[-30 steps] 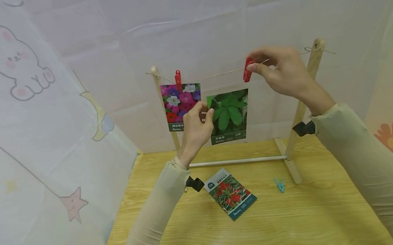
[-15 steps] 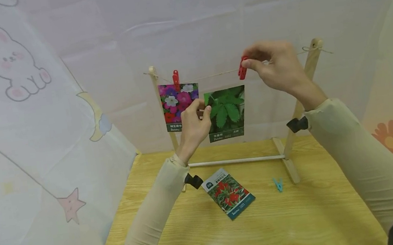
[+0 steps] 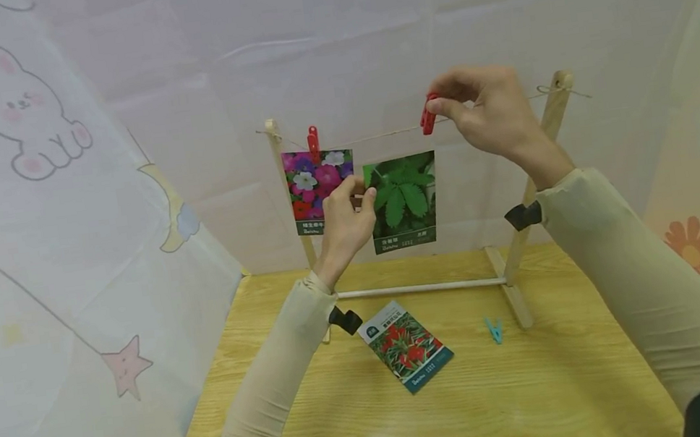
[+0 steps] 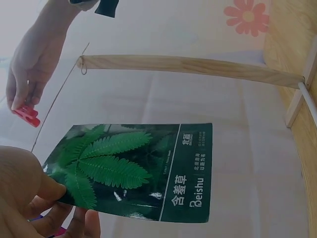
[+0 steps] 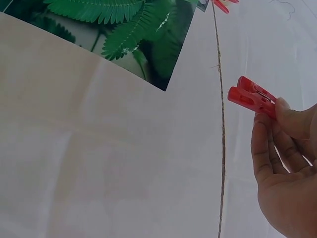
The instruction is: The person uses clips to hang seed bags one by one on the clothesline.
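Just below the string (image 3: 379,134), your left hand (image 3: 345,223) pinches the left edge of the green fern seed packet (image 3: 404,201), holding it up beside the flower packet (image 3: 320,189) that hangs from a red peg (image 3: 313,143). Your right hand (image 3: 487,118) grips another red clothespin (image 3: 427,116) by its tail, jaws right at the string, above the fern packet's right corner. Both ends of the string tie to a wooden rack (image 3: 541,151) standing on the table (image 3: 541,384). On the table lie a third packet with red flowers (image 3: 408,345) and a teal peg (image 3: 493,330), apart from each other.
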`<state>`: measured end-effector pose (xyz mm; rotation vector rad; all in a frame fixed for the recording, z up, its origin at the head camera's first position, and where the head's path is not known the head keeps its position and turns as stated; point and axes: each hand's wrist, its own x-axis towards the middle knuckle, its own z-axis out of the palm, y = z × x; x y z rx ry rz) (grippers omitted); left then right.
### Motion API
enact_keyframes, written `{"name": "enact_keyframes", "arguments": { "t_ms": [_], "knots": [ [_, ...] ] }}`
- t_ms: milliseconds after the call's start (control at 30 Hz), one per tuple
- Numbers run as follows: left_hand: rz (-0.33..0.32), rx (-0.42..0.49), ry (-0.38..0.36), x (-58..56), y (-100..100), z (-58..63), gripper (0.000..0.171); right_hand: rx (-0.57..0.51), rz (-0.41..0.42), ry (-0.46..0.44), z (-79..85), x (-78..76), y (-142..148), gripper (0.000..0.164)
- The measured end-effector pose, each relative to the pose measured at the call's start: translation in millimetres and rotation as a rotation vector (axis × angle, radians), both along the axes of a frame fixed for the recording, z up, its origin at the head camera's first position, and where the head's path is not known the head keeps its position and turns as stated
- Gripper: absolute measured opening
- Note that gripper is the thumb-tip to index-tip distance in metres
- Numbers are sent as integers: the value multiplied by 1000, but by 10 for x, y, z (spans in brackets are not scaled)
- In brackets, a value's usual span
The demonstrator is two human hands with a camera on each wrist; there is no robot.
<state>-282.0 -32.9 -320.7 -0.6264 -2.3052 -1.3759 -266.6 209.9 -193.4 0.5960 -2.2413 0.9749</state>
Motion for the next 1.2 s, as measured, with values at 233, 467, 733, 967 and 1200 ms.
{"name": "enact_keyframes", "arguments": {
  "t_ms": [233, 467, 733, 967, 1200],
  "knots": [
    [0, 3, -2, -1, 14, 22, 18, 3, -8, -10, 16, -73, -1, 13],
    [-5, 21, -11, 20, 25, 29, 17, 29, -19, -52, -20, -133, -3, 14],
    [-5, 36, 3, 8, 42, 55, 16, 77, -7, -93, -41, -141, -43, 19],
    [0, 37, 7, 8, 46, 75, 17, 112, -19, -136, -31, -137, -72, 23],
    [0, 33, 6, -6, 56, 84, 16, 127, 1, -166, -53, -175, -115, 25]
  ]
}}
